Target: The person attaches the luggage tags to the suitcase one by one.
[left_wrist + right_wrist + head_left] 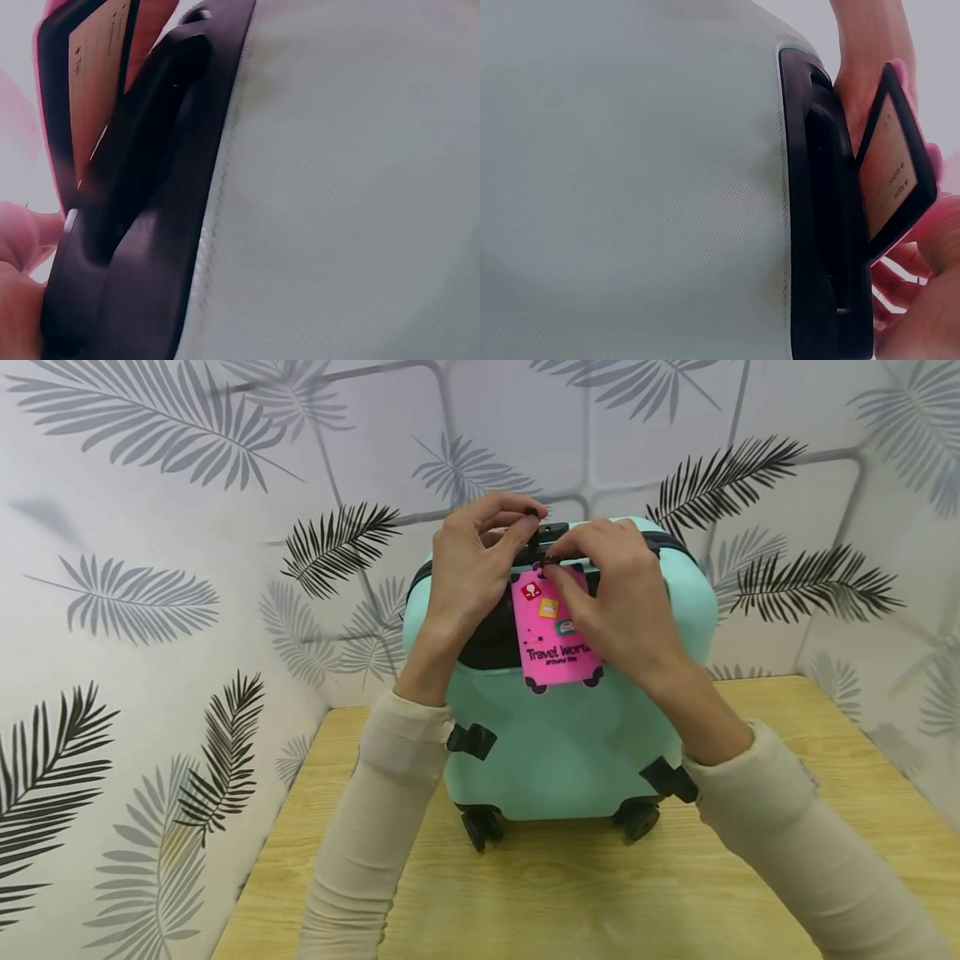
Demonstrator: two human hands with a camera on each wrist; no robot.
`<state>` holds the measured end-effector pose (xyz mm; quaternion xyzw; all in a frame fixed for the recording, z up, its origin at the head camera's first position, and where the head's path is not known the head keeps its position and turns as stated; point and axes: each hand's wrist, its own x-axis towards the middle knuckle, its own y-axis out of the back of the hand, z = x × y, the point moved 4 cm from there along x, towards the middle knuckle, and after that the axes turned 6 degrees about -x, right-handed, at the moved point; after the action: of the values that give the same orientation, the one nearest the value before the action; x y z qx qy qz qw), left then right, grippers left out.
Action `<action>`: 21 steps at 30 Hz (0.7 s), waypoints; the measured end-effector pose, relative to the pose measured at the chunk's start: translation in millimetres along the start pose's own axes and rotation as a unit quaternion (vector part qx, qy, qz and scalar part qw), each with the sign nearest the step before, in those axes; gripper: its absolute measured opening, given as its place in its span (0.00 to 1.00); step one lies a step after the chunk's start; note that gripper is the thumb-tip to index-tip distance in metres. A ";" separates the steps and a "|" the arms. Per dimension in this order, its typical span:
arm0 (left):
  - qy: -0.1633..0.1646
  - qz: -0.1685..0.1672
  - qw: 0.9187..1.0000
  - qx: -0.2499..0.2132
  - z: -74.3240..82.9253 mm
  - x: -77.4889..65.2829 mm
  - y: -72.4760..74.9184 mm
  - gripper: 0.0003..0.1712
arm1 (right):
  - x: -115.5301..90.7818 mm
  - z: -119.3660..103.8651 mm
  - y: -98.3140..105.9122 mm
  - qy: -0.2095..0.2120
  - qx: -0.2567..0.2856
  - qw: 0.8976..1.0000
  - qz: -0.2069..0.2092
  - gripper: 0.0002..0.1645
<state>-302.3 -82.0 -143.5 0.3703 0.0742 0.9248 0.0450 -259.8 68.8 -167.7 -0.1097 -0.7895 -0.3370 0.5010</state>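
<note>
A pink luggage tag (557, 631) marked "Travel World" hangs in front of the upper part of a mint-green suitcase (562, 752), which stands upright. Between its thumb and fingers, my left hand (474, 560) pinches the end of a thin black strap (533, 533) above the tag. My right hand (628, 593) pinches a small dark piece by the tag's top edge; the fingers partly cover it. Both wrist views show the tag's back, with a pale card (887, 171) in a black frame, beside the suitcase's black side handle (154, 127).
Black wheels (637, 820) hold the suitcase up on a light wood-grain table (570, 902). Behind and to the left rises a pale wall (150, 635) with a feather-leaf pattern. Black wrist-camera mounts (472, 741) sit at both cuffs, close to the suitcase front.
</note>
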 end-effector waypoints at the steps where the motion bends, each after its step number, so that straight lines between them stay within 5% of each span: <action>1: -0.001 0.000 1.000 0.014 0.0 0.1 -0.6 0.07 | -0.2 0.2 0.5 0.007 -0.002 1.000 0.003 0.06; 9: 0.012 -0.002 0.996 0.084 -2.1 0.4 -2.8 0.08 | -0.4 2.0 3.8 0.051 -0.001 0.998 0.035 0.05; 21: -0.007 0.034 0.997 0.066 -0.5 -2.1 -0.3 0.06 | 5.5 1.8 4.8 0.043 -0.001 0.998 0.035 0.05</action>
<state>-301.1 -82.1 -145.3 0.3813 0.1218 0.9163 -0.0103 -261.2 72.6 -161.4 -0.1231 -0.7627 -0.3249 0.5455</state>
